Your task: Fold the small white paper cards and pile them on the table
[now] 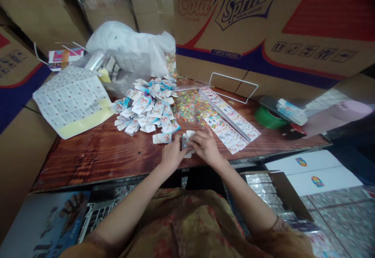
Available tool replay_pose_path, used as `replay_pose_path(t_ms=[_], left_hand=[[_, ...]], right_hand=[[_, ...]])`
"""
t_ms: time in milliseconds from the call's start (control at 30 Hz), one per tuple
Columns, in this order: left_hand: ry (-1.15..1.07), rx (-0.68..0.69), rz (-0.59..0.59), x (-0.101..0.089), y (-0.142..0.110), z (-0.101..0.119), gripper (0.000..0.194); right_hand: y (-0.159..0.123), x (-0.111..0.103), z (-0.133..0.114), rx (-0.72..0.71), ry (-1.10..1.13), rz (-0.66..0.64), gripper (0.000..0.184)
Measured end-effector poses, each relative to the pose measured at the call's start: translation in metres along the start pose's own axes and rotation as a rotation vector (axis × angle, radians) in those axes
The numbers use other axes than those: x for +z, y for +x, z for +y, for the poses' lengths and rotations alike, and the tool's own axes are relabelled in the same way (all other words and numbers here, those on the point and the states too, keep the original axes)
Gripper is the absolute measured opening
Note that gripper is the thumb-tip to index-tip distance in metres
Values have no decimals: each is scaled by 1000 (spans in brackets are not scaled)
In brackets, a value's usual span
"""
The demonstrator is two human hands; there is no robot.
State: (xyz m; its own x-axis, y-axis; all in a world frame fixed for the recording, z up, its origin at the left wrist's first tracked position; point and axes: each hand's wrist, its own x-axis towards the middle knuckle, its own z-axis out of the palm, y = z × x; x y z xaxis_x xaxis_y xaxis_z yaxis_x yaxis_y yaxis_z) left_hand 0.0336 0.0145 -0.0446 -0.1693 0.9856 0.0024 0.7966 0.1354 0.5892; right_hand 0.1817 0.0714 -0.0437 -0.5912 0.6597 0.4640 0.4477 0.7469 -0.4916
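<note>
At the table's front edge, my left hand and my right hand meet over a small printed carton. The fingers of both hands are closed on it, one hand at each side, and they partly cover it. Just left of my left hand, a single similar carton lies flat. Behind it rises a loose pile of small white-and-blue cartons printed with a hand picture. Beyond my right hand are scattered tiny multicoloured pieces and long printed sticker strips.
Printed sheets and white plastic bags lie at the left and back. A large cardboard box walls off the rear. A green tape roll sits at right. Below the table stands an open carton of wrapped packs.
</note>
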Motion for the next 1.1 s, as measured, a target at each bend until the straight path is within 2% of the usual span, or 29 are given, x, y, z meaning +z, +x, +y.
replay_pose_path(t_ms=[67,100,133,200,267,333,367,400,467,533,600,667,700,800,833,900,1000,1100], left_hand=[[93,114,121,-9,-4,5,51],[81,175,137,-13,-6,8,51],[20,221,103,-17,-8,12,46],[-236,240,-104,-20,-10,18,25],[-559,159,-402,-21,-11,23,9],[-758,45,-617,-21,-11,25,10],[-772,11,-644,-20,-10,24,11],[-738,-1,-610,-19,-9,24,11],[-607,21,-434,-19,-6,21,13],[-571,57,-299,-19,-4,19,16],[-693,55,-288,-20,-4,19,18],[-838,35,-332,-22,-7,20,24],[-875,30,-358,-22,-8,21,29],[-823,44,-424,-22,-13,22,36],[-772,55,-406,-21,-13,22,38],[-686,72,-293,-18,-13,20,44],[-772,87,-99,-14,-13,18,55],[-922,147,-25,-12,-14,17,37]], right_hand=[[0,-11,-4,-14,0,-24,20],[1,-16,-7,-32,13,-33,19],[1,-21,-11,-55,35,-46,18],[2,-29,-19,-103,84,-69,18],[2,-35,-28,-135,116,-81,18],[1,-38,-35,-141,139,-91,17],[1,-38,-37,-136,154,-99,16],[0,-39,-39,-125,170,-109,15],[-3,-38,-41,-83,213,-114,14],[-6,-37,-41,-10,301,-63,11],[-9,-36,-42,113,458,61,8],[-10,-34,-42,279,682,155,17],[-9,-33,-42,364,810,150,23],[-6,-28,-41,570,1141,9,29],[-4,-26,-41,619,1206,-23,29],[-2,-21,-39,697,1279,-13,29],[-1,-11,-36,752,1309,106,30],[-5,-4,-34,715,1244,251,26]])
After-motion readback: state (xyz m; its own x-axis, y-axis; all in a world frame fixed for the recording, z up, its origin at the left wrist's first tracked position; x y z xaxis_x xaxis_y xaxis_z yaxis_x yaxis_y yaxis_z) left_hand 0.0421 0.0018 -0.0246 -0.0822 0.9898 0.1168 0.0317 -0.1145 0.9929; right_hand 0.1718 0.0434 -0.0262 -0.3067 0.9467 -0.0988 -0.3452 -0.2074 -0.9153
